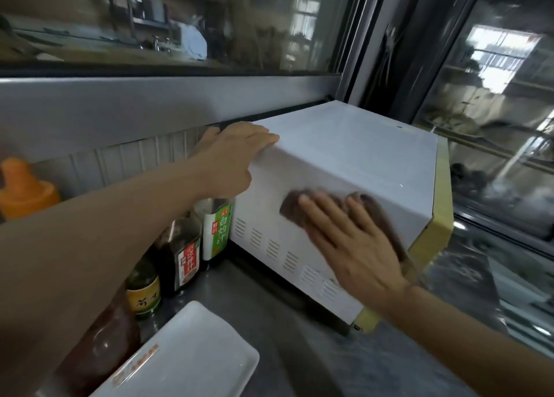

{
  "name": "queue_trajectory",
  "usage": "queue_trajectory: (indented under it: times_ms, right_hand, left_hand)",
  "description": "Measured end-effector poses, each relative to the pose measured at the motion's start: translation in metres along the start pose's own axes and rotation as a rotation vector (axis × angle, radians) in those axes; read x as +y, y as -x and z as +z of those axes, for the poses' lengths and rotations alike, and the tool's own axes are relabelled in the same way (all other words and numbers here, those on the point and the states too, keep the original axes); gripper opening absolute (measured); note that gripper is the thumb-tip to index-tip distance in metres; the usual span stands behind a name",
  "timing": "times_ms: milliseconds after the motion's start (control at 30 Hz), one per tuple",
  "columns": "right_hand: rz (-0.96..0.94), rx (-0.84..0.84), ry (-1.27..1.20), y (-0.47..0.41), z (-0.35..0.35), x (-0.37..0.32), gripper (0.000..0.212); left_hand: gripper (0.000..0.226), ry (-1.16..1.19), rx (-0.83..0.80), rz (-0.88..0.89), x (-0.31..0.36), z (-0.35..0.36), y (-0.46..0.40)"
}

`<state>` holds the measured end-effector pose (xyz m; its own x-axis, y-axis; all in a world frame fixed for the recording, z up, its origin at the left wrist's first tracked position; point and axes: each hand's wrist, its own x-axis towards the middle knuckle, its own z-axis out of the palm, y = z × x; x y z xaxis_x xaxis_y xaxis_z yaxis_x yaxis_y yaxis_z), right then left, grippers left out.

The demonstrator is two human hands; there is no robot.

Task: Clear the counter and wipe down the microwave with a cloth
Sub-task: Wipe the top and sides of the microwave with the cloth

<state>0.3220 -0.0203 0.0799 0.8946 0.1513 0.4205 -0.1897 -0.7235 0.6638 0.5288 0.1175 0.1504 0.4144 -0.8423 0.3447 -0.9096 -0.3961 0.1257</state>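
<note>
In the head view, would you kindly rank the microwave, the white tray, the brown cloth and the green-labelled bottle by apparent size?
1. microwave
2. white tray, though it lies nearer the camera
3. and 4. brown cloth and green-labelled bottle: both partly hidden, so unranked.

The microwave (344, 162) has a plain white casing with rows of small slotted vents low on its side, and a pale yellow front edge. The cloth (292, 209) on it is dull brown. The worktop (287, 336) is grey and lightly speckled. A white rectangular plate (192, 357) carries orange print along its rim. One sauce bottle (218, 231) wears a green and white label, a dark bottle (183, 255) a red and white one, a third bottle (144, 291) a yellow one; the squeeze bottle (27, 189) is orange
</note>
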Motion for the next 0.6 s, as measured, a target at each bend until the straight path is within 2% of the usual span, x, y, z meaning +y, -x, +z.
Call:
queue_trajectory:
  times_ms: [67, 133, 200, 267, 333, 367, 533, 600]
  right_hand:
    - [0.136, 0.083, -0.020, -0.027, -0.006, 0.008, 0.051]
    - [0.165, 0.116, 0.032, -0.044, -0.001, -0.002, 0.052]
    - [0.053, 0.057, 0.083, -0.042, 0.015, -0.023, 0.051]
    - [-0.112, -0.073, 0.073, -0.025, 0.026, -0.042, 0.052]
    - [-0.189, -0.149, 0.044, -0.010, 0.028, -0.047, 0.049]
    - [-0.194, -0.135, 0.033, -0.007, 0.026, -0.044, 0.046]
    - [0.073, 0.101, 0.045, -0.056, 0.008, -0.009, 0.052]
    - [0.150, 0.138, 0.061, -0.076, 0.007, -0.010, 0.053]
  left_hand:
    - [0.076, -0.004, 0.019, -0.040, -0.006, -0.001, -0.006]
    - [0.075, 0.031, 0.010, -0.066, -0.011, 0.000, -0.012]
    - [0.073, 0.072, 0.008, -0.051, -0.016, 0.003, -0.014]
    - [0.075, 0.090, 0.010, -0.028, -0.020, 0.004, -0.013]
    - [0.081, 0.102, 0.014, -0.012, -0.023, 0.004, -0.010]
    - [0.082, 0.105, 0.015, -0.004, -0.024, 0.005, -0.009]
    - [0.084, 0.182, 0.027, 0.016, -0.032, 0.008, -0.007]
    - [0.082, 0.213, 0.028, 0.043, -0.035, 0.009, -0.007]
